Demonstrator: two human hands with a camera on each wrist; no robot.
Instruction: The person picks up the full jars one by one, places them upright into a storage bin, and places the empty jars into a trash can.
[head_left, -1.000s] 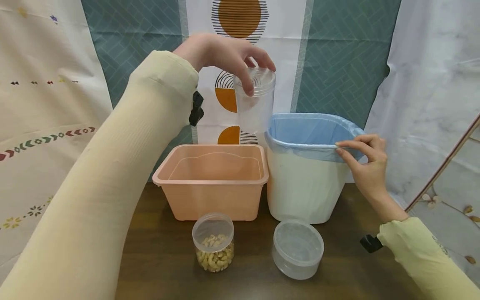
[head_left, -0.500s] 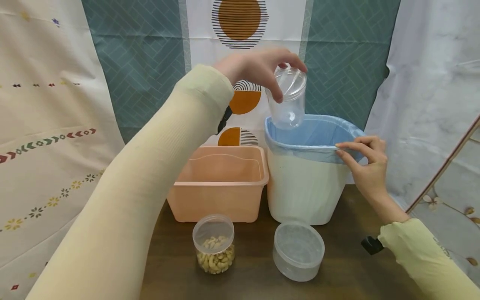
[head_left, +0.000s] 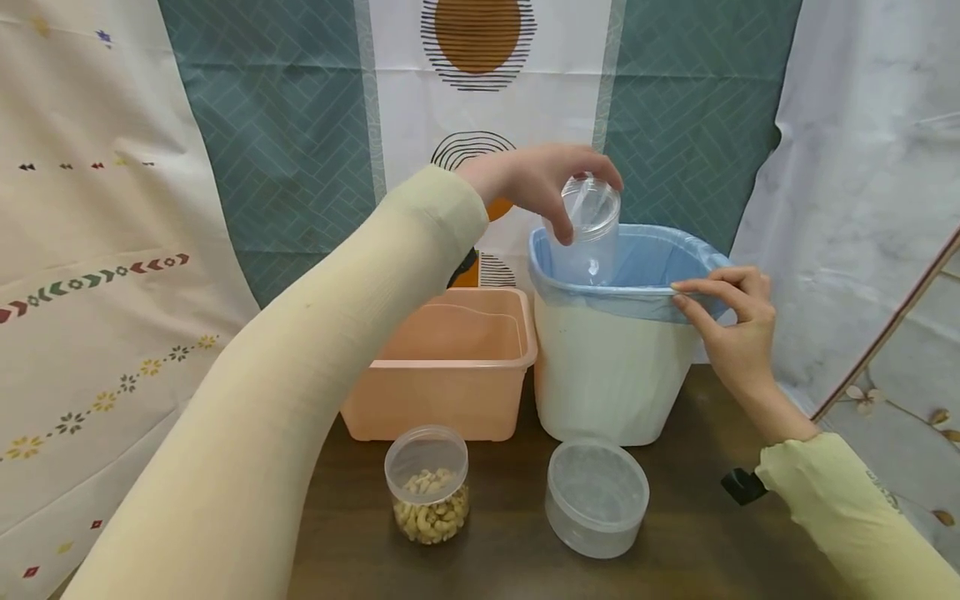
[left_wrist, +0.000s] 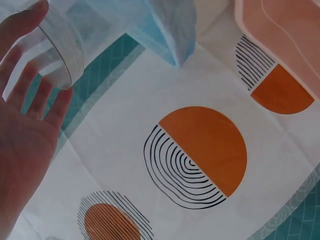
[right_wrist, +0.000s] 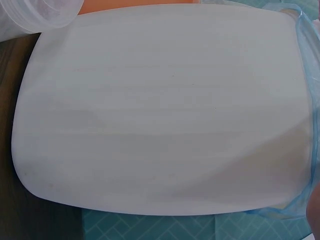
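Note:
From above, my left hand (head_left: 543, 185) grips a clear plastic jar (head_left: 592, 229) round its top end. The jar's lower part is inside the mouth of the white trash bin (head_left: 607, 375). In the left wrist view, the thumb and fingers (left_wrist: 59, 107) spread round the jar's clear end (left_wrist: 65, 55). My right hand (head_left: 738, 329) pinches the rim of the blue bag (head_left: 667, 250) that lines the bin, at its front right corner. Only a sliver of that hand shows in the right wrist view, where the bin's side (right_wrist: 165, 110) fills most of the picture.
A peach plastic basin (head_left: 442, 400) stands left of the bin, partly behind my left arm. In front are a clear jar of cashews (head_left: 429, 508) and a low, round translucent container (head_left: 597, 504) on the dark wooden table (head_left: 510, 558). A patterned cloth (head_left: 300, 167) hangs behind.
My left hand has carried the clear jar rightward from above the basin, then down into the bin's mouth. My right hand stays on the bag's rim.

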